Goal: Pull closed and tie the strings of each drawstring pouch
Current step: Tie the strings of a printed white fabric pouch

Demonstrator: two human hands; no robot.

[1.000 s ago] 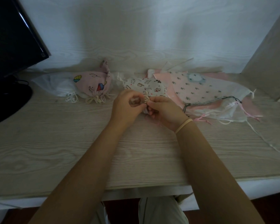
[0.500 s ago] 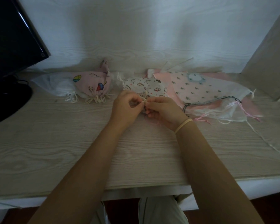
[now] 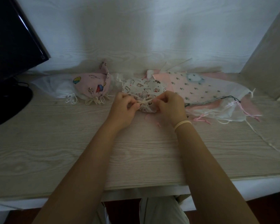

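- Left hand (image 3: 124, 105): fingers curled, pinching cream drawstring (image 3: 144, 101).
- Right hand (image 3: 170, 105): pinching same drawstring's other end.
- White printed pouch (image 3: 142, 88): mouth gathered between hands, on desk (image 3: 71, 143).

A pale wood-grain desk (image 3: 58, 152) carries everything. At eleven o'clock lie a sheer white pouch (image 3: 58, 88) and a tied pink pouch (image 3: 92, 86); at twelve a white printed pouch (image 3: 142, 88); at one, overlapping untied pouches (image 3: 200, 89); at nine, a monitor base (image 3: 8, 102).

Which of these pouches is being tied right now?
The white cartoon-print pouch in the middle: both hands pull its cream strings. The pink pouch lies untouched to its left.
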